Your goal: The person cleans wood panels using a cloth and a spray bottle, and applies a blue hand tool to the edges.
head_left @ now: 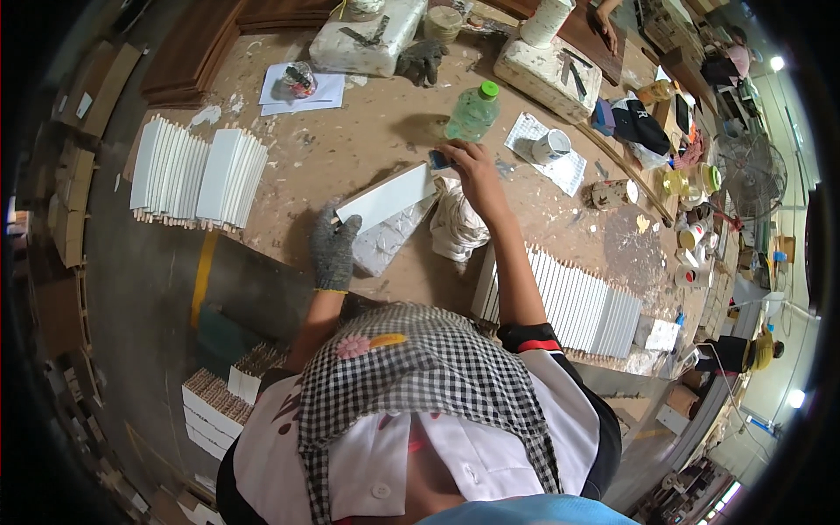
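My left hand [332,252], in a grey knit glove, grips the near end of a white-painted wooden strip [387,198]. The strip lies tilted over a plastic-wrapped block [392,238] on the table. In my bare right hand [477,179] is a small dark blue pad [439,160], pinched by the fingers at the strip's far end. Whether the pad touches the strip I cannot tell. A bunched white cloth [459,225] lies below my right wrist, beside the wrapped block.
White strips stand in rows at the left [166,171] and near right [569,302]. Beyond my right hand is a green-capped bottle [473,112]. A white cup [551,146] sits on paper to the right. Wrapped blocks [367,39] and another person's hand [605,26] are farther back.
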Demonstrator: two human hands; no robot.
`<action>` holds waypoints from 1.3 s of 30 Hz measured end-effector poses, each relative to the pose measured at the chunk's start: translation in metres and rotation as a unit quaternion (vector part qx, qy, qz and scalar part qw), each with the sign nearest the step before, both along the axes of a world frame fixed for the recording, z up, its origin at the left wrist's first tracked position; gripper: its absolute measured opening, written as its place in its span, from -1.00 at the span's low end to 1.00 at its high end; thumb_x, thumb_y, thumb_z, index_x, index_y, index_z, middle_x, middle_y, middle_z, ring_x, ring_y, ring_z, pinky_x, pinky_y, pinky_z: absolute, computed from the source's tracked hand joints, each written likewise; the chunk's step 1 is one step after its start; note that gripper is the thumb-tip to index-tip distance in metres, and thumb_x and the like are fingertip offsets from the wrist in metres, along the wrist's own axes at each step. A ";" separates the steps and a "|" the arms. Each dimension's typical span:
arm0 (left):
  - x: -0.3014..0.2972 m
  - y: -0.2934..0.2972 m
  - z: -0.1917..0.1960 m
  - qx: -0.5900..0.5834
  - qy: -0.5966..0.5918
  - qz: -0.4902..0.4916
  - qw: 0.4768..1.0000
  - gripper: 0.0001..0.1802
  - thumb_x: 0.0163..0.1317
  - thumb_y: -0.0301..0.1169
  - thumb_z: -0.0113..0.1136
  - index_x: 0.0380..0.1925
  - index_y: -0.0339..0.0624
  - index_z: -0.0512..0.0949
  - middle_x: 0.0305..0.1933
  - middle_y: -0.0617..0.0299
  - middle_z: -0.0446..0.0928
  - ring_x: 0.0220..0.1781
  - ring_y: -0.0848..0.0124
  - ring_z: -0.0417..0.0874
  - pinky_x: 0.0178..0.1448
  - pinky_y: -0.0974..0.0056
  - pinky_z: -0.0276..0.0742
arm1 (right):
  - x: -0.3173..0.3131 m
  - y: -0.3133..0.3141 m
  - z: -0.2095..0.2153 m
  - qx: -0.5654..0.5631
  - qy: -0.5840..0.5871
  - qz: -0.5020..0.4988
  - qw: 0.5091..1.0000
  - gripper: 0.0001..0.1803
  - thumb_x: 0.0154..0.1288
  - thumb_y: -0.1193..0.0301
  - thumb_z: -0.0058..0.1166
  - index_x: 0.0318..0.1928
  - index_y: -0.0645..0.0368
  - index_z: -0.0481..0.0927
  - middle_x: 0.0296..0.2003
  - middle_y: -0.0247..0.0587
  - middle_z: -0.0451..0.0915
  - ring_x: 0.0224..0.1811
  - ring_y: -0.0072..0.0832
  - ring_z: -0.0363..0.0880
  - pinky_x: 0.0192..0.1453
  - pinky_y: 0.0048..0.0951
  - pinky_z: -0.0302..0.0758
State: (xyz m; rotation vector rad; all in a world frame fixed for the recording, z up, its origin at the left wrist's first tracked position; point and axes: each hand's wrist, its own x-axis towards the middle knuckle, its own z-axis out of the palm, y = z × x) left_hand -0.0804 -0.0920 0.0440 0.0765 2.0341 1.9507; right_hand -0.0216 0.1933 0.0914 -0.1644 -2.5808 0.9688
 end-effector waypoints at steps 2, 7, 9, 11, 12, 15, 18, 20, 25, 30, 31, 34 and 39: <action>-0.001 -0.002 -0.003 0.005 0.002 -0.003 1.000 -0.42 0.21 -0.46 0.38 0.18 -0.44 0.40 0.03 0.10 0.55 0.03 0.38 0.54 0.14 0.27 0.52 | -0.002 0.002 -0.004 0.026 0.010 -0.040 0.999 -0.63 0.27 0.60 0.09 0.09 0.13 0.61 0.10 -0.10 0.58 0.12 -0.07 0.50 0.20 -0.21 0.47; 0.000 -0.001 -0.006 0.021 -0.005 -0.008 1.000 -0.43 0.25 -0.43 0.34 0.21 -0.43 0.39 0.06 0.10 0.53 0.06 0.38 0.52 0.16 0.27 0.50 | -0.005 -0.004 0.000 0.020 0.021 -0.015 0.999 -0.62 0.24 0.61 0.12 0.08 0.13 0.63 0.07 -0.10 0.60 0.12 -0.08 0.51 0.18 -0.20 0.49; 0.001 0.003 -0.004 0.025 -0.004 -0.012 1.000 -0.43 0.25 -0.43 0.33 0.21 -0.43 0.39 0.06 0.10 0.53 0.05 0.37 0.52 0.16 0.27 0.50 | -0.002 0.007 -0.005 0.014 0.014 -0.051 0.998 -0.61 0.23 0.62 0.13 0.08 0.14 0.62 0.06 -0.10 0.60 0.13 -0.08 0.51 0.18 -0.20 0.49; 0.001 0.005 -0.001 0.017 0.013 -0.026 0.999 -0.44 0.25 -0.42 0.32 0.20 -0.42 0.40 0.05 0.10 0.52 0.05 0.37 0.51 0.15 0.27 0.50 | 0.006 0.017 -0.009 -0.005 0.017 -0.083 0.996 -0.56 0.18 0.62 0.19 0.10 0.14 0.61 0.05 -0.11 0.61 0.10 -0.08 0.51 0.16 -0.20 0.49; 0.000 0.004 0.003 0.020 0.014 -0.041 0.999 -0.44 0.25 -0.42 0.32 0.20 -0.42 0.40 0.05 0.10 0.52 0.05 0.37 0.51 0.15 0.27 0.50 | 0.012 0.020 -0.011 -0.002 0.018 -0.098 0.995 -0.56 0.18 0.62 0.19 0.10 0.14 0.61 0.05 -0.11 0.61 0.10 -0.08 0.51 0.16 -0.20 0.49; -0.003 0.004 0.009 -0.066 0.043 -0.034 0.996 -0.45 0.23 -0.34 0.35 0.13 -0.44 0.43 0.01 0.12 0.53 0.00 0.37 0.52 0.08 0.25 0.52 | 0.036 0.040 -0.015 -0.032 -0.060 -0.022 0.997 -0.53 0.16 0.58 0.28 0.12 0.09 0.61 0.03 -0.11 0.62 0.06 -0.14 0.57 0.12 -0.23 0.53; -0.008 -0.014 0.010 -0.097 0.041 -0.081 0.991 -0.52 0.26 -0.31 0.32 0.04 -0.43 0.45 -0.04 0.13 0.54 -0.13 0.38 0.55 -0.02 0.25 0.54 | 0.074 0.097 -0.058 -0.225 -0.114 -0.150 0.956 -0.53 0.19 0.50 0.29 0.15 0.13 0.59 -0.08 -0.03 0.68 -0.15 -0.21 0.68 -0.04 -0.24 0.59; 0.002 -0.006 0.029 -0.079 -0.005 -0.069 0.995 -0.56 0.28 -0.33 0.29 0.02 -0.43 0.45 -0.05 0.14 0.53 -0.12 0.40 0.53 -0.01 0.26 0.53 | 0.106 0.137 -0.080 -0.111 -0.185 -0.316 0.924 -0.52 0.20 0.33 0.32 0.13 0.15 0.59 -0.11 0.03 0.70 -0.16 -0.15 0.69 -0.02 -0.23 0.59; -0.006 -0.027 0.040 -0.432 0.197 -0.258 0.841 -0.37 0.32 -0.07 0.18 0.18 -0.39 0.45 0.11 -0.25 0.53 0.17 -0.15 0.53 0.22 -0.04 0.45 | 0.148 0.186 -0.124 0.098 -0.163 -0.472 0.861 -0.42 0.13 0.14 0.38 0.10 0.18 0.59 -0.16 0.14 0.65 -0.13 0.05 0.64 -0.07 -0.05 0.55; -0.012 -0.046 0.062 -0.418 0.237 -0.214 0.850 -0.35 0.35 -0.02 0.14 0.19 -0.38 0.46 0.20 -0.26 0.50 0.25 -0.09 0.51 0.29 0.01 0.42 | 0.087 0.062 -0.023 -0.093 -0.098 -0.168 0.977 -0.42 0.22 0.08 0.28 0.21 0.00 0.57 0.05 0.02 0.60 0.04 0.00 0.60 0.14 -0.11 0.51; -0.009 -0.044 0.037 -0.422 0.262 -0.198 0.845 -0.35 0.32 -0.03 0.19 0.21 -0.35 0.45 0.30 -0.23 0.42 0.30 -0.05 0.45 0.39 0.07 0.33 | 0.077 0.029 -0.021 -0.001 -0.167 -0.106 0.980 -0.43 0.27 0.05 0.23 0.24 -0.04 0.55 0.10 -0.02 0.58 0.05 0.00 0.57 0.14 -0.13 0.52; 0.009 0.003 0.030 -0.432 0.354 -0.246 0.792 0.11 0.05 0.11 0.41 0.44 -0.33 0.14 0.30 -0.36 0.37 0.36 -0.14 0.39 0.42 -0.01 0.29 | 0.078 -0.003 -0.062 0.250 -0.099 -0.039 0.962 -0.48 0.31 0.08 0.18 0.26 -0.15 0.53 0.12 -0.13 0.55 0.13 -0.07 0.50 0.15 -0.17 0.53; 0.007 0.022 0.041 -0.438 0.255 -0.287 0.813 0.09 0.03 -0.02 0.43 0.43 -0.35 0.11 0.19 -0.35 0.43 0.14 -0.21 0.51 0.21 -0.09 0.45 | 0.063 0.023 -0.048 0.157 -0.207 -0.121 0.958 -0.52 0.13 0.31 0.27 0.12 -0.08 0.59 -0.06 -0.06 0.55 0.01 -0.09 0.54 0.02 -0.11 0.55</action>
